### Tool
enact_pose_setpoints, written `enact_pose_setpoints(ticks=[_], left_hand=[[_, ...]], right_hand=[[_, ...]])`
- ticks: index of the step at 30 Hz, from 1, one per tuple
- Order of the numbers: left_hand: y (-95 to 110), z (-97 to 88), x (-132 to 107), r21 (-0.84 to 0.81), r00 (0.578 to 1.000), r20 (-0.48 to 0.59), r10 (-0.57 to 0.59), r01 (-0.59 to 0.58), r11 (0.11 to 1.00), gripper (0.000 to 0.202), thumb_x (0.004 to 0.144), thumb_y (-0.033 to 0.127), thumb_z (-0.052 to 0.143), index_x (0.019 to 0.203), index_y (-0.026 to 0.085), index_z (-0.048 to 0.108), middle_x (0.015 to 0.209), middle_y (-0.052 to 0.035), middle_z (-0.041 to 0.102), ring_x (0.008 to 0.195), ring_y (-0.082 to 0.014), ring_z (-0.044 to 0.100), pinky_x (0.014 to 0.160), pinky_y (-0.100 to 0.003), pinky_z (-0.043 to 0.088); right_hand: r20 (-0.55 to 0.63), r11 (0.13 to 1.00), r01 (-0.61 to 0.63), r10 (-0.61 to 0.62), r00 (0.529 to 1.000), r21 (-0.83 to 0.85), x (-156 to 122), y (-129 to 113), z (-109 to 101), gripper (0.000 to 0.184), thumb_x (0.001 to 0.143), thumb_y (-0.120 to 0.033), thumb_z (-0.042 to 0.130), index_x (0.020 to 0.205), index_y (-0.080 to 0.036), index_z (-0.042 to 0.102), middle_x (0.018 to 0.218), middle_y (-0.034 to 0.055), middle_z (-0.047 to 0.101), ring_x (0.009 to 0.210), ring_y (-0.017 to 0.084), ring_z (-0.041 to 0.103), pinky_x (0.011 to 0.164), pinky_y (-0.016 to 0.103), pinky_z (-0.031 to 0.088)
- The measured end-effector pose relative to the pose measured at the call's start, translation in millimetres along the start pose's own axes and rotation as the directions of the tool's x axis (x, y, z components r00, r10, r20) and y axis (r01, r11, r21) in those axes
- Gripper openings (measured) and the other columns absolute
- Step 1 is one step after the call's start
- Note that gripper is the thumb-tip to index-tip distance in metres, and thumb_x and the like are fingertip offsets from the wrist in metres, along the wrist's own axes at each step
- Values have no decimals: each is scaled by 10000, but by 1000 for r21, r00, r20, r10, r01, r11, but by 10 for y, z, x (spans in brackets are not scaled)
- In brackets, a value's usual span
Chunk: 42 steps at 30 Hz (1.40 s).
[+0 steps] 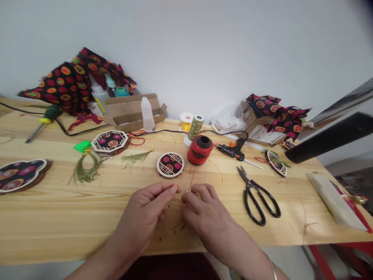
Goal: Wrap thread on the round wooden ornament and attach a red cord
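Observation:
My left hand [147, 206] is closed in a pinch, with a bit of red thread showing at the tips of thumb and forefinger. My right hand [205, 216] is beside it, fingers curled close to the tabletop. Red thread [192, 177] runs from the red spool [199, 150] down to the right fingers; a small yellowish bit shows between them. Just beyond my hands lies a round lattice-framed ornament [170, 165] backed with dark patterned fabric. Black-handled scissors [256, 194] lie to the right of my right hand, blades pointing away.
Behind the red spool stand a green thread spool [196, 127] and a yellow one [185, 123]. A glue gun [233, 151] lies at right. Leftward are an octagonal ornament [110, 142], a green tassel [87, 167], a screwdriver [43, 121] and a white bottle [148, 116] by a cardboard box [128, 112].

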<state>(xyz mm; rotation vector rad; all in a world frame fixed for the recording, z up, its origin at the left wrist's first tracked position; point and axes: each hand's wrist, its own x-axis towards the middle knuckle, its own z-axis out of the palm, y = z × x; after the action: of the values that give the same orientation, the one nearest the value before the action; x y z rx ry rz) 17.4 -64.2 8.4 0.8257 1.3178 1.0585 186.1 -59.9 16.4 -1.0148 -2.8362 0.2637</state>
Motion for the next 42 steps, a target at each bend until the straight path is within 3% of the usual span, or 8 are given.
enact_pose_setpoints(ticks=[5,8,11,14,18,23,30,42], left_hand=[[-14,-13,4,-5,1000,-24,-16,16,1000,215,682,373,719,763,175,739,549,33,563,478,-92,355,439,-192,280],[-23,-2,2,-30,999,-41,-32,31,999,216,671,367,730,758,169,741,535,33,559,467,-86,346,430,-188,273],[-37,29,-2,-59,999,-26,-47,46,997,204,688,360,723,751,167,741,487,49,501,460,-77,326,427,-178,260],[-45,70,-13,-82,998,15,-63,64,995,201,703,360,713,704,159,727,474,57,461,465,-75,315,431,-177,259],[-38,113,-34,-123,997,33,-73,76,990,198,695,352,722,656,158,709,475,65,435,466,-72,286,423,-175,250],[-42,122,-46,-185,995,21,-101,103,977,212,661,363,752,709,159,723,482,71,431,468,-65,281,415,-163,244],[-54,110,-49,-225,997,9,-82,82,971,211,652,351,763,711,152,726,488,72,424,473,-60,288,415,-154,250],[-49,126,-37,-266,995,-6,-99,94,959,217,635,335,777,740,147,749,478,59,464,469,-57,318,423,-145,279]], right_hand=[[-150,913,-110,182,972,393,-68,6,97,223,829,10,444,796,-184,548,1010,46,563,1013,200,422,885,352,408],[-246,699,-177,460,853,693,-103,9,97,176,810,-40,490,735,-191,542,918,35,560,944,183,465,845,336,409],[-132,401,-205,669,732,893,-98,-14,59,123,789,-142,555,672,-179,547,855,32,549,859,169,506,802,311,409],[-11,155,-150,732,681,977,-58,-67,57,125,765,-211,591,651,-167,564,848,25,539,803,148,509,740,263,411],[26,1,-41,752,659,999,9,-165,136,125,754,-218,611,647,-167,571,826,3,528,757,123,494,692,226,396],[62,-101,27,773,631,994,74,-265,224,120,728,-205,637,634,-167,573,827,3,537,780,130,508,733,236,402],[98,-155,39,781,617,987,112,-321,269,111,723,-223,656,641,-176,598,849,10,546,807,146,507,757,262,399],[118,-111,-51,765,633,993,116,-310,314,147,717,-273,649,632,-171,584,854,30,538,832,177,504,766,306,384]])
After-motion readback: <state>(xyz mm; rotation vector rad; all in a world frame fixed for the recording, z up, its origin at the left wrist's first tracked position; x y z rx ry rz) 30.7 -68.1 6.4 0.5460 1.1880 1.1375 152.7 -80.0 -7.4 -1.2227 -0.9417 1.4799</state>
